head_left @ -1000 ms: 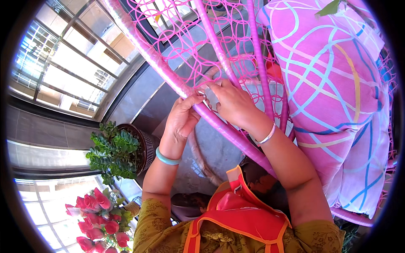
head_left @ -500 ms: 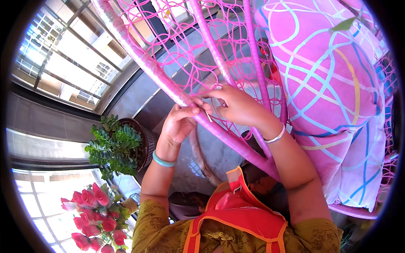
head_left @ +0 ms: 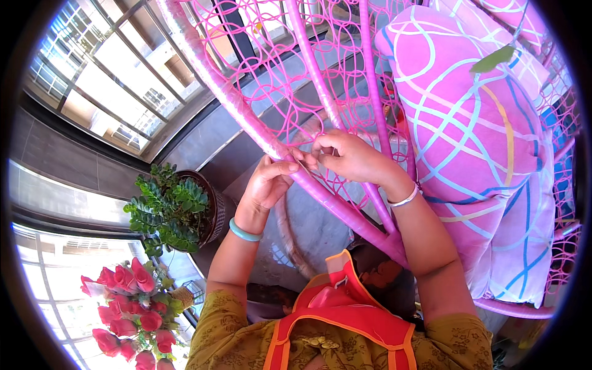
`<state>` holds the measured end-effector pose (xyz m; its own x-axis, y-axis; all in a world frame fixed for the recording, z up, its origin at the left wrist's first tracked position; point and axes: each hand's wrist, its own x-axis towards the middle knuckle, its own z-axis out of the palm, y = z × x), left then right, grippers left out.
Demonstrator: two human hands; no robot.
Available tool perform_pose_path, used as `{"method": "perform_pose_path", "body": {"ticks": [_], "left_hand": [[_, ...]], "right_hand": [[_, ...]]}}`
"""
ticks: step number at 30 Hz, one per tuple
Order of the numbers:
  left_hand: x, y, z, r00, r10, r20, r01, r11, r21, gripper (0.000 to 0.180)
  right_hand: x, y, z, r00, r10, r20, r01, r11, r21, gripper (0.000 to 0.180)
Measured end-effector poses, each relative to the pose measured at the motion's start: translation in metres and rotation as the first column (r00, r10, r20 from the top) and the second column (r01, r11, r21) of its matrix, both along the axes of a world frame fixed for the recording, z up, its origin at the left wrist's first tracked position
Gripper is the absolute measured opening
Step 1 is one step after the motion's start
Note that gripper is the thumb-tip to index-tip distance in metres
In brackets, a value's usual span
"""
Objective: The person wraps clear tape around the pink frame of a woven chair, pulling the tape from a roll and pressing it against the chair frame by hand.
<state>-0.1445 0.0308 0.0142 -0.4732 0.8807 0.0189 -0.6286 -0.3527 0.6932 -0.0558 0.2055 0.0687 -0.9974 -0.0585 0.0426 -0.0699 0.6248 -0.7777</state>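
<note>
Steadying a pink tube (head_left: pixel 336 206) at the edge of looped pink netting (head_left: pixel 271 92), a person's left hand (head_left: pixel 270 182) gripped it with the thumb laid across the near side and the fingers curled around, their tips showing at the far edge. The right hand (head_left: pixel 351 154) hovered just beyond the tube, its fingers bent toward the left fingertips; whether they pinched anything could not be told.

Little had shifted over the preceding second, but the right index finger, earlier stretched toward the tube, had curled inward, and a thin pale sliver that had jutted out beside the left fingers no longer showed plainly. The left hand had stayed on about the same stretch, suggesting that the handling remained centred on one spot and that the right hand had turned from reaching to finer finger work.

The tube slanted from the upper left down to the right forearm, its upper length glossy, as if wrapped in film. A teal bangle (head_left: pixel 245 231) circled the left wrist, a silver bracelet (head_left: pixel 405 196) the right. A pink patterned cushion (head_left: pixel 456 117) rested at right; a potted plant (head_left: pixel 166 206) and red roses (head_left: pixel 126 308) stood at left.
</note>
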Motion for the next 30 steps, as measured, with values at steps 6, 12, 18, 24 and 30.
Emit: {"method": "perform_pose_path", "body": {"ticks": [6,12,18,24,30], "left_hand": [[-0.001,0.0,-0.002,0.998,0.029,-0.061,-0.03,0.999,-0.018,0.02],[0.003,0.001,-0.006,0.999,0.049,-0.011,-0.049,0.998,-0.038,0.02],[0.017,0.007,-0.01,0.997,0.082,0.008,-0.083,0.995,0.054,0.039],[0.016,-0.005,-0.021,0.987,0.15,0.058,-0.155,0.984,0.084,0.048],[0.01,-0.003,-0.014,0.986,0.164,-0.01,-0.163,0.984,0.072,0.043]], "right_hand": [[0.008,-0.003,0.022,0.969,0.037,-0.244,-0.011,0.994,0.106,0.006],[0.007,-0.015,0.036,0.917,0.176,-0.357,-0.112,0.975,0.191,0.006],[-0.011,-0.02,0.058,0.936,0.35,-0.037,-0.327,0.904,0.274,0.008],[-0.04,-0.077,0.108,0.76,0.396,0.516,-0.648,0.518,0.558,0.016],[-0.053,-0.101,0.157,0.559,0.12,0.82,-0.795,0.36,0.489,0.019]]}}
